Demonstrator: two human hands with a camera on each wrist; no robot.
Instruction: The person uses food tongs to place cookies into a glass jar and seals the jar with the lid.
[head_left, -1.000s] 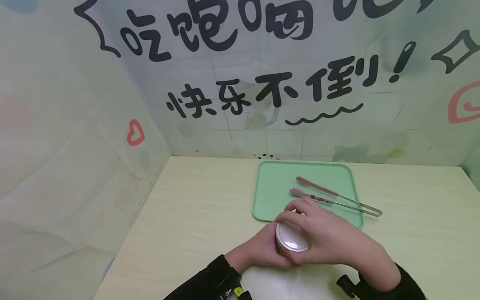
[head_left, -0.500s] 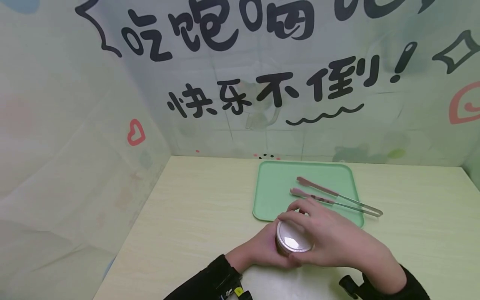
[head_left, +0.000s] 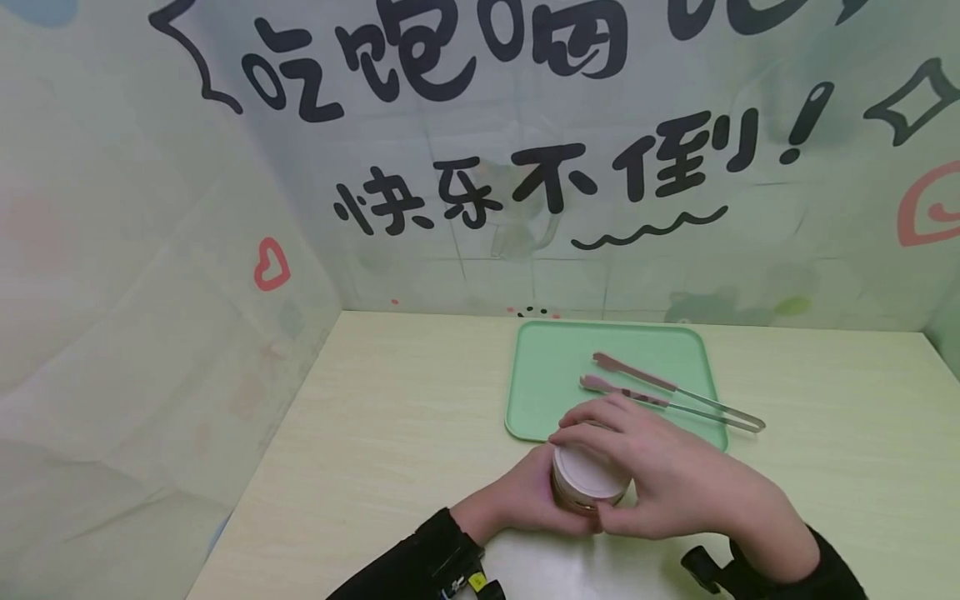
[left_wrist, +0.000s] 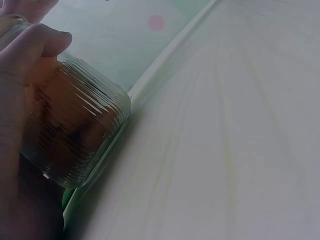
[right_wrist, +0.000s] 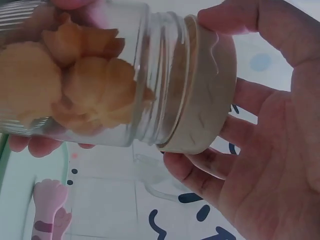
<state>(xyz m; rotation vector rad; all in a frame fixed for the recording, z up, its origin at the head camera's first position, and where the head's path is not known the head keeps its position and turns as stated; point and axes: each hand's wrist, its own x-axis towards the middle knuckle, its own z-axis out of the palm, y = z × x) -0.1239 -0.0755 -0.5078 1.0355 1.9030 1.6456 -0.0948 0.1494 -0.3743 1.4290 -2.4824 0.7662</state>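
A ribbed glass jar [right_wrist: 100, 75] holds several orange-brown, puffy pieces of food [right_wrist: 100, 90]. My left hand [head_left: 525, 496] grips it around the side, just in front of the tray. In the left wrist view the jar's lower part [left_wrist: 85, 125] shows beyond the left thumb. A pale beige lid [right_wrist: 207, 95] covers the jar's mouth, sitting slightly askew with glass threads visible beneath its edge. My right hand [head_left: 667, 475] holds the lid by its rim, thumb on one side and fingertips on the other, palm away from the lid's top.
A light green tray [head_left: 543, 392] lies behind the hands at the back of the wooden table [head_left: 390, 400]. Pink-tipped tongs [head_left: 675, 390] rest across it, their metal bend past its right edge. A printed sheet [head_left: 450, 275] hangs behind the table.
The right hand's fingers and thumb have shifted around the lid, and the wrist has moved slightly right. The lid's bright reflection has gone. The left hand and jar stay in place.
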